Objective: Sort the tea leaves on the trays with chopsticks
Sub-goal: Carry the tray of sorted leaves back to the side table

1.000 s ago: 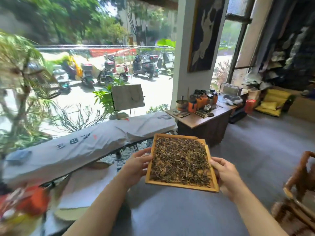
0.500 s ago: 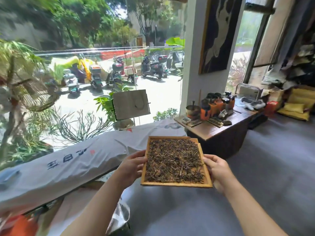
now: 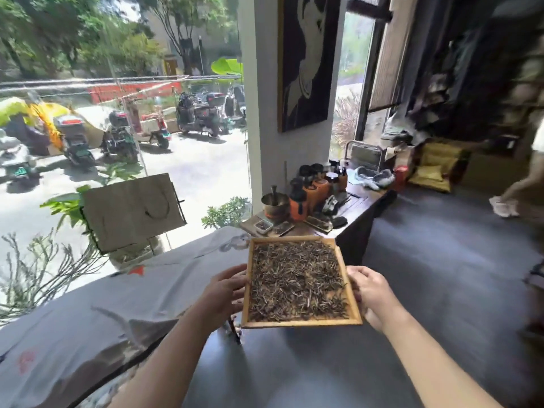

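A square wooden tray (image 3: 303,321) full of dark, dry tea leaves (image 3: 295,278) is carried in the air in front of me, level, above the grey floor. My left hand (image 3: 223,293) grips its left edge, fingers curled over the rim. My right hand (image 3: 371,293) grips the right edge the same way. A dark thin stick, possibly chopsticks (image 3: 235,331), pokes down below my left hand. No other tray is in view.
A long bench covered with a grey cloth (image 3: 97,313) runs along the window on the left. A dark wooden side table (image 3: 356,210) holds orange jars, a bowl and small dishes. A person's leg (image 3: 512,189) steps at the far right. Grey floor lies ahead.
The view has turned right and moved closer to the side table. The tray stays held in both hands, now squarer to me. A person's leg has appeared at the right.
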A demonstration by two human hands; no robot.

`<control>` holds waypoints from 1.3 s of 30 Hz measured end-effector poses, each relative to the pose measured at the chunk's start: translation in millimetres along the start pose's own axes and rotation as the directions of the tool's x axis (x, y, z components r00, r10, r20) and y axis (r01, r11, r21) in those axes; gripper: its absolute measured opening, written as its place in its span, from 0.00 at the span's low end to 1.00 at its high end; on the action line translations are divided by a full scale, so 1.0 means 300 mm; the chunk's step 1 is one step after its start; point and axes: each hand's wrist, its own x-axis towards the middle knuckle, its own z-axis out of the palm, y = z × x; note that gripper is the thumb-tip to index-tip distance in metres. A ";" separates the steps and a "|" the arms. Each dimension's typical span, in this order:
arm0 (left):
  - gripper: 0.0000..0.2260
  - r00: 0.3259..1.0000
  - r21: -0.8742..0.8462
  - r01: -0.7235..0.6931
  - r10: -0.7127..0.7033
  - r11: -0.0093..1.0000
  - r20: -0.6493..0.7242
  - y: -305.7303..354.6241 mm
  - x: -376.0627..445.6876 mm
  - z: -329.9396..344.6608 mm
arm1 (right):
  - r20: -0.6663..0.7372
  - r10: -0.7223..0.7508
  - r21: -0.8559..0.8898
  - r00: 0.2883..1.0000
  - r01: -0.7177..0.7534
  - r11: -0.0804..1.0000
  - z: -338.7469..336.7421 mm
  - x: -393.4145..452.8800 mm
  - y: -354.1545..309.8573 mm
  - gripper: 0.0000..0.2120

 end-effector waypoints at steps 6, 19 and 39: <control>0.17 0.992 0.036 0.024 -0.029 0.999 0.125 0.123 0.460 0.186 | -0.143 -0.006 0.007 0.990 0.007 1.000 -0.067 0.336 -0.112 0.05; 0.16 0.960 0.141 0.044 -0.080 0.989 0.267 0.304 1.158 0.581 | -0.278 0.009 -0.008 0.960 -0.011 1.000 -0.269 1.013 -0.300 0.06; 0.15 0.992 -0.039 0.030 -0.035 0.999 -0.121 0.262 1.842 0.861 | 0.097 0.127 -0.220 0.987 -0.103 0.970 -0.377 2.101 -0.498 0.06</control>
